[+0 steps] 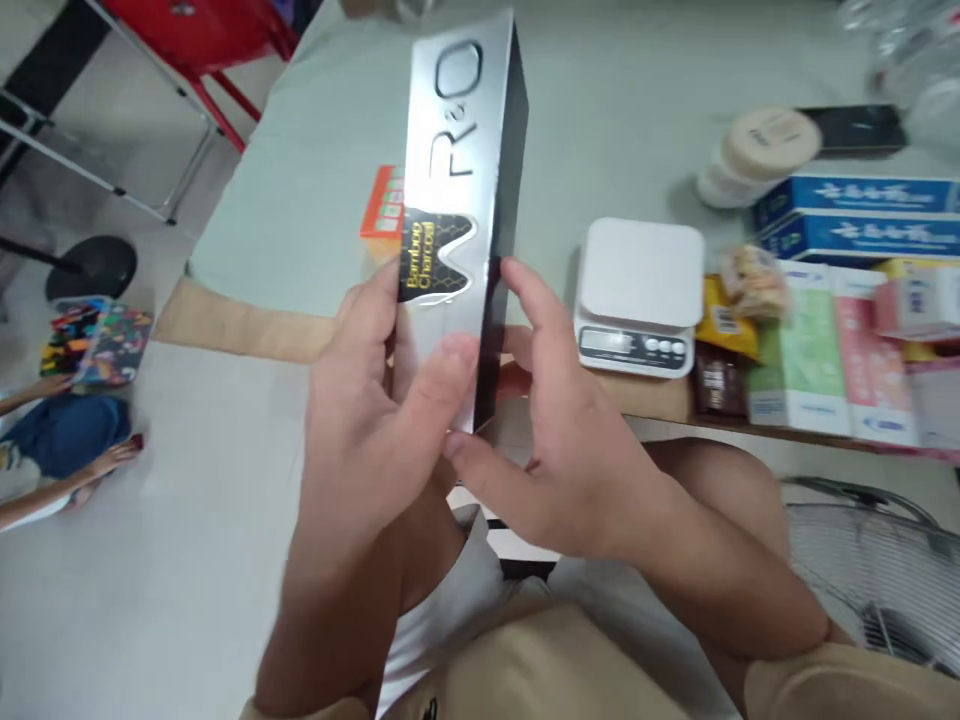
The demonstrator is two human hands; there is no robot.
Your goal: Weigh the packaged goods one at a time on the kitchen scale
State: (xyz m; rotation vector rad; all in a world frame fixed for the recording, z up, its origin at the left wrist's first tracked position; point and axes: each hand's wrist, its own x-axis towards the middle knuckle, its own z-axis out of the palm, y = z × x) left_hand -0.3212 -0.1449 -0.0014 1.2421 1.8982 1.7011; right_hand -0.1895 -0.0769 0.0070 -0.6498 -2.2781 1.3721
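- So the silver box is being held up in front of the table, its lower end hanging out past the near edge and its top leaning over the pale green cloth.
- Most of the room for moving is showing on the left, where that cloth is running out to the table's left edge; a tan strip is lining the near side.
- An orange-topped container is peeking out from behind the silver box, so part of it is hidden.
- Right side's tighter: a white scale is sitting by the near edge, with a strip of cloth showing between it and the silver box.
- Past the scale, snack packets, a green-and-white carton and a pink-and-white carton are crowding that edge, and blue boxes and a lidded jar are standing farther back.
- Left hand is pinching the silver box low down, thumb lying across the shiny front, fingers wrapping the left side.
- Right hand is curving around the lower right, index tip meeting the dark side, thumb reaching the bottom corner, the two spreading apart; can't tell if it's actually squeezing.
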